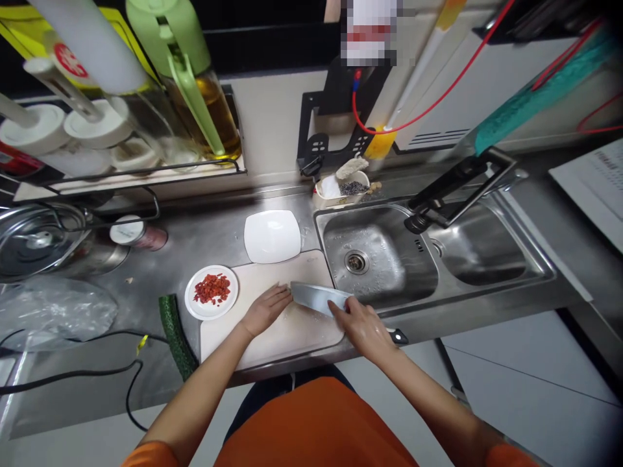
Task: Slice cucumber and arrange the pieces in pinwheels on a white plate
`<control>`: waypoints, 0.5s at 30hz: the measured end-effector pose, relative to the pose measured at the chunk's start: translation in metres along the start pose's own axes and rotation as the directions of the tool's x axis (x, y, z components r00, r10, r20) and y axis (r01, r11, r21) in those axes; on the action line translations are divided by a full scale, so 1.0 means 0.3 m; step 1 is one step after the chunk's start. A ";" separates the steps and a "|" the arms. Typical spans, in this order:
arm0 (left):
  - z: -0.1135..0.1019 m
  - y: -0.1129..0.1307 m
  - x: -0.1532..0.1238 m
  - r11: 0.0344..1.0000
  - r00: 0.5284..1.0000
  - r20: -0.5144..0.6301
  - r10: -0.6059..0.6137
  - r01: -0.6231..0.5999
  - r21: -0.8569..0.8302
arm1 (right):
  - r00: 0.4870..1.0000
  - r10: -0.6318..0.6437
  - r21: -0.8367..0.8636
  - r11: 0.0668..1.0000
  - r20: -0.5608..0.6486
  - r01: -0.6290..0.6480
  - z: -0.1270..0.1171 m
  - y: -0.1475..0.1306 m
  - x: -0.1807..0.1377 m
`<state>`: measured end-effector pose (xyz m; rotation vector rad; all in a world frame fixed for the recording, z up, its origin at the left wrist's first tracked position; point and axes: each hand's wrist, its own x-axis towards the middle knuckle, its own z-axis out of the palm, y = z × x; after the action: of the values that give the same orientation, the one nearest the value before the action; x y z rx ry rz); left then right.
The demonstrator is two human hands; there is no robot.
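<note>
Cutting board (292,334) at the counter's front edge, dead ahead of me.

- My right hand (363,327): wrapped shut round the cleaver (318,298) where blade meets handle, forefinger laid out along the blade. The black handle end sticks out past the hand at 4 o'clock.
- Cleaver: blade lies low over the board's right part and points toward 10 o'clock. I cannot tell whether its edge touches the board.
- My left hand (265,310): spread flat, palm down on the board, fingers close together, fingertips against the blade's far end. It grips nothing.

Around the board:
- 9 o'clock, touching its left corner: small round plate (195,305) holding a heap of chopped red bits (212,288).
- 8 o'clock, just beside the board's left edge: a dark green cucumber (176,334) lying lengthwise on the steel counter.
- 12 o'clock, at the board's far edge: white square plate (271,236).
- 2 o'clock: double sink (379,259), black faucet (457,188) swung over it.
- Far left: crumpled clear plastic bag (53,311), with a black cable (97,373) running nearer the counter edge.
</note>
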<state>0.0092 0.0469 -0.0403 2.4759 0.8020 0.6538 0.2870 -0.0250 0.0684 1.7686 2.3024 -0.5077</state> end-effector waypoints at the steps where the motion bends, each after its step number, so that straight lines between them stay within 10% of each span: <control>1: 0.005 -0.005 0.003 1.000 1.000 -0.019 -0.017 0.017 -0.010 | 0.999 0.037 -0.003 0.999 -0.006 -0.037 -0.004 0.015 -0.016; 6: 0.006 0.033 0.020 0.964 0.950 -0.173 -0.262 0.248 -0.099 | 0.990 0.139 0.226 0.965 -0.014 -0.132 0.000 0.038 -0.069; 12: -0.024 0.123 -0.033 0.553 0.517 -0.202 -0.832 0.742 -0.378 | 0.997 0.064 0.467 0.881 0.040 -0.075 0.026 -0.087 -0.039; 15: -0.032 0.133 -0.071 0.412 0.424 -0.070 -0.903 0.807 -0.423 | 0.984 0.040 0.411 0.905 0.174 -0.110 0.027 -0.167 -0.011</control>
<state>0.0050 0.0069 -0.0174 1.3089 1.7541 0.6464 0.2391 -0.0425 0.0696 1.8979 2.1154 -1.1610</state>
